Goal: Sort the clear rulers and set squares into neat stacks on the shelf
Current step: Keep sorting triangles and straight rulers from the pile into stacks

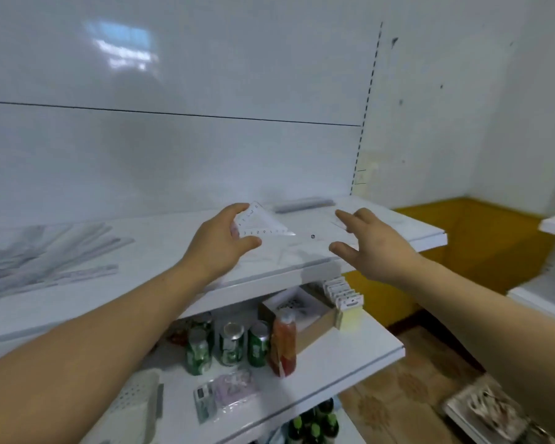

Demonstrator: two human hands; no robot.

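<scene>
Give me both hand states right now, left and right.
Left hand: holding a clear set square, pinched between thumb and fingers.
Right hand: open, fingers spread, holding nothing.

Top shelf (pixel 161 241): smooth white, looks like painted metal, with a soft sheen. Behind the top shelf, the back panel (pixel 173 75) is glossy enough to mirror a bright patch of light. Just above the top shelf, the set square (pixel 260 222) in the left hand (pixel 220 240) is clear hard plastic, glassy, with fine printed markings. At the left end of the top shelf, the rulers (pixel 45 251) are the same see-through plastic, edges catching the light. Below the top shelf: cans (pixel 233 344) with shiny metal lids, a clear plastic bottle (pixel 284 341), a dull brown cardboard box (pixel 314 318), quite matt. Right of the top shelf, the wall (pixel 462 107) is flat matt paint with dark scuffs.
</scene>
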